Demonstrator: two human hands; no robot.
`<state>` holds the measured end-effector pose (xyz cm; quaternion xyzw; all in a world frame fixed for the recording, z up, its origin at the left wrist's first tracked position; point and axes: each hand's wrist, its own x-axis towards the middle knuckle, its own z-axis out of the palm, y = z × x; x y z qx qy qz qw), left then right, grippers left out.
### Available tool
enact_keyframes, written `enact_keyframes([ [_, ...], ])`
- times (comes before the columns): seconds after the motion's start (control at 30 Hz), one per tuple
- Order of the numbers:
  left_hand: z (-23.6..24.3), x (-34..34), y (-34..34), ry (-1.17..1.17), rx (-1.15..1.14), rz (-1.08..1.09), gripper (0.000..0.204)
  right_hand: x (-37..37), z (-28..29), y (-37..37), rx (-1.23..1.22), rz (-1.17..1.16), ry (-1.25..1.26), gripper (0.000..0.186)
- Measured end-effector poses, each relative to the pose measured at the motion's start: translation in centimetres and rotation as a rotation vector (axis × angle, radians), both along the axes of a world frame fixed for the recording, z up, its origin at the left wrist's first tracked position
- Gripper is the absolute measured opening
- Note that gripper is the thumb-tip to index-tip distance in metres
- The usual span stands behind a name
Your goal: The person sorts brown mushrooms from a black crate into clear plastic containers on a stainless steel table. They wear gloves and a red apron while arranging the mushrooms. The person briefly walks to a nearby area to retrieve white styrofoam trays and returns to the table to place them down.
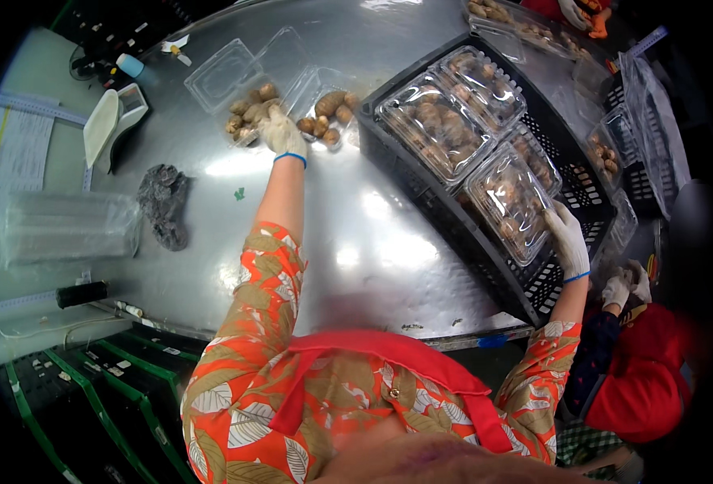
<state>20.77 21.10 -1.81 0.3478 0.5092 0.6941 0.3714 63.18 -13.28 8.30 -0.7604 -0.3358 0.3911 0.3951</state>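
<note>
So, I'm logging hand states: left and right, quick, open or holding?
Left hand: partly curled at brown tubers; grip cannot be told.
Right hand: touching the edge of a lidded clear box in the black crate; grip cannot be told.

Food-packing workroom, steel table [332, 266], black crate [469, 242] of filled clear boxes [435, 129]

From where I stand, white light glares off the broad steel table [324, 274], a pale greenish wall [40, 68] rises leftward, and black green-edged crates [102, 395] crowd the near-left corner.
</note>
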Motion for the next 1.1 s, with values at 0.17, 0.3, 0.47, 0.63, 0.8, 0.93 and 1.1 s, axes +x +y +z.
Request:
enact_keyframes([
  [0.17, 0.3, 4.5, 0.4, 0.641, -0.101, -0.131, 0.056, -0.3, 0.5, -0.5, 0.117, 0.002, 0.147, 0.059],
  [0.3, -3.7, -0.7, 3.8, 1.02, -0.019, -0.324, 0.065, -1.7, 2.1, 0.5, 0.208, 0.051, 0.37, 0.061],
  [0.47, 0.9, -0.2, -4.4, 0.352, -0.234, -0.382, 0.061, -2.3, 1.8, 0.6, 0.276, 0.084, 0.391, 0.063],
  [0.63, 1.9, -0.5, -11.8, 0.05, -0.166, -0.364, 0.055, -3.6, 2.9, 1.5, 0.247, -0.074, 0.526, 0.059],
  [0.8, 3.8, -1.8, -16.0, 0.135, -0.14, -0.503, 0.054, -0.2, -0.2, 0.6, 0.342, -0.198, 0.763, 0.04],
  [0.93, 3.2, -2.4, -18.6, 0.062, -0.097, -0.665, 0.062, -1.9, 3.1, 0.6, 0.548, -0.081, 0.737, 0.046],
  [1.1, 8.5, -1.5, -24.9, 0.061, -0.08, -1.05, 0.071, -9.3, 7.9, -0.3, 0.695, -0.125, 0.703, 0.061],
])
